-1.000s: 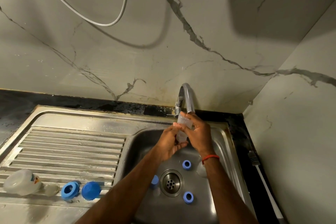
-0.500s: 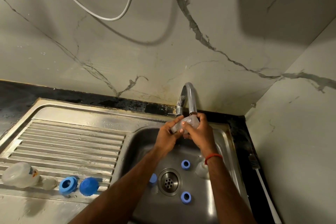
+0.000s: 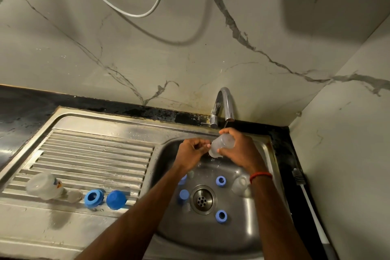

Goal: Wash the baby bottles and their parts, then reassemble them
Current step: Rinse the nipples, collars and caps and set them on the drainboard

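Steel drainboard (image 3: 95, 154), lower left of frame: one spare bottle (image 3: 44, 186) lying on its side, a small clear part (image 3: 73, 195) just beside it, then a blue ring (image 3: 94, 198) and a blue cap (image 3: 116, 199) side by side. Black bench (image 3: 21, 107) runs behind.

Centre, over the sink basin (image 3: 249, 236): left hand (image 3: 193, 152) has its fingers curled, with the tips against the lower end of the clear bottle (image 3: 221, 145). Whether its grip closes on the bottle cannot be told. The clear bottle is tilted, directly below the tap (image 3: 223, 105). Right hand (image 3: 240, 152) has its grip wrapped round the bottle's body.

Basin floor: a second blue cap (image 3: 183, 195) left of the drain (image 3: 203, 199), with two more blue rings (image 3: 221, 181) right of it, one above the other.

Right edge: a white brush (image 3: 312, 213) on the bench.
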Demonstrator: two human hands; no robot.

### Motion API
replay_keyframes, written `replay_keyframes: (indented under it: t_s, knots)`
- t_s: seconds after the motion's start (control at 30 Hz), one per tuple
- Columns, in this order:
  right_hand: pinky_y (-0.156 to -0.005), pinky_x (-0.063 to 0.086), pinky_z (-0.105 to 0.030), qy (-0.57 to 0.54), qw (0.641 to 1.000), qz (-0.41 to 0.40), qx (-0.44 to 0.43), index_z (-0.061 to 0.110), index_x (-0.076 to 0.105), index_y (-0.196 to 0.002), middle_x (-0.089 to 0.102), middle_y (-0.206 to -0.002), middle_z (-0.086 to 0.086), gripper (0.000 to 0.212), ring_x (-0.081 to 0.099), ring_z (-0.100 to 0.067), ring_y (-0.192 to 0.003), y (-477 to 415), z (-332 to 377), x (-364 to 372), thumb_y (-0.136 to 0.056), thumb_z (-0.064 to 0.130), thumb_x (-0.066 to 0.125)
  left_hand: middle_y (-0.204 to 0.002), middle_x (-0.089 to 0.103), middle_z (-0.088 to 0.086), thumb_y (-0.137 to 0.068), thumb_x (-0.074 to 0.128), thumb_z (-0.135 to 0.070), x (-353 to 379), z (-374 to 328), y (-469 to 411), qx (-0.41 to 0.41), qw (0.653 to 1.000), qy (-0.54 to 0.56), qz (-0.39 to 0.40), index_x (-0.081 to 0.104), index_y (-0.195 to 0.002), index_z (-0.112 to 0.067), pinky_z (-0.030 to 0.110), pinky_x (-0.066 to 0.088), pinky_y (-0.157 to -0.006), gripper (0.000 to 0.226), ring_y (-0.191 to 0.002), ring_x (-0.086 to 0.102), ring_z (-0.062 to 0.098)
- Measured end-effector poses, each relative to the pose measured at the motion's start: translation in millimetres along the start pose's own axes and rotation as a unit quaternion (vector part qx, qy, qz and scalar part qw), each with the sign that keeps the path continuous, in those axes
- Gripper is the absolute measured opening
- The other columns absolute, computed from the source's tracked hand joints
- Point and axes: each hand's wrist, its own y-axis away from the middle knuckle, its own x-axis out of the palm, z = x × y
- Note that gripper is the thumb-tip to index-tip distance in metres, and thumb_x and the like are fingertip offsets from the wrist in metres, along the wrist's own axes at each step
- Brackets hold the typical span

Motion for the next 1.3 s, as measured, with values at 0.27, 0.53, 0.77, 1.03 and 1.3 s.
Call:
replay_keyframes:
  t_s: [0.27, 0.53, 0.77, 1.03, 1.3]
  knots:
    - [-0.082, 0.047, -0.026, 0.019, 0.997, -0.034, -0.065, 0.024, 0.061, -0.124, 0.063, -0.121, -0.006, 0.055, 0.059, -0.023, -0.106, 20.9, 28.1, -15.6, -0.074, 0.019, 0.084, -0.116, 0.071, -0.008, -0.096, 0.066, -0.022, -25.2, -22.6, 23.6, 0.120, 0.983, -0.140, 0.023, 0.067, -0.123, -0.024, 0.017, 0.050, -0.093, 0.027, -0.105, 0.065, 0.000]
    - [-0.086, 0.054, -0.036, 0.068, 0.994, -0.052, -0.070, 0.027, 0.062, -0.121, 0.066, -0.116, -0.006, 0.055, 0.061, -0.028, -0.106, 40.2, 40.8, -6.8, -0.070, 0.019, 0.082, -0.121, 0.069, 0.002, -0.096, 0.067, -0.022, -45.5, -27.4, 43.5, 0.139, 0.961, -0.238, 0.019, 0.067, -0.125, -0.017, 0.025, 0.050, -0.095, 0.029, -0.106, 0.064, 0.011]
    - [-0.089, 0.051, -0.037, 0.076, 0.994, -0.061, -0.052, 0.023, 0.060, -0.126, 0.064, -0.122, -0.010, 0.057, 0.059, -0.031, -0.111, 47.3, 51.2, -4.3, -0.074, 0.019, 0.082, -0.097, 0.071, -0.005, -0.091, 0.058, -0.036, -55.5, -33.3, 55.9, 0.172, 0.944, -0.281, 0.002, 0.072, -0.100, -0.024, 0.038, 0.056, -0.084, 0.019, -0.087, 0.064, 0.011]
    - [-0.084, 0.054, -0.036, 0.083, 0.979, -0.164, -0.090, 0.024, 0.059, -0.130, 0.067, -0.118, -0.009, 0.055, 0.063, -0.027, -0.103, 45.4, 65.0, -4.0, -0.079, 0.031, 0.079, -0.145, 0.053, 0.001, -0.089, 0.067, -0.050, -53.7, -46.1, 62.9, 0.142, 0.932, -0.334, -0.016, 0.042, -0.145, -0.031, 0.049, 0.039, -0.111, 0.064, -0.132, 0.048, 0.023]
    - [-0.090, 0.052, -0.041, 0.113, 0.992, -0.054, -0.007, 0.028, 0.060, -0.130, 0.066, -0.119, -0.011, 0.052, 0.061, -0.031, -0.108, 41.3, 65.3, 10.3, -0.081, 0.040, 0.076, -0.150, 0.050, 0.004, -0.091, 0.066, -0.051, -55.6, -43.2, 73.9, 0.084, 0.932, -0.352, 0.011, 0.039, -0.150, -0.026, 0.051, 0.035, -0.114, 0.069, -0.138, 0.044, 0.026]
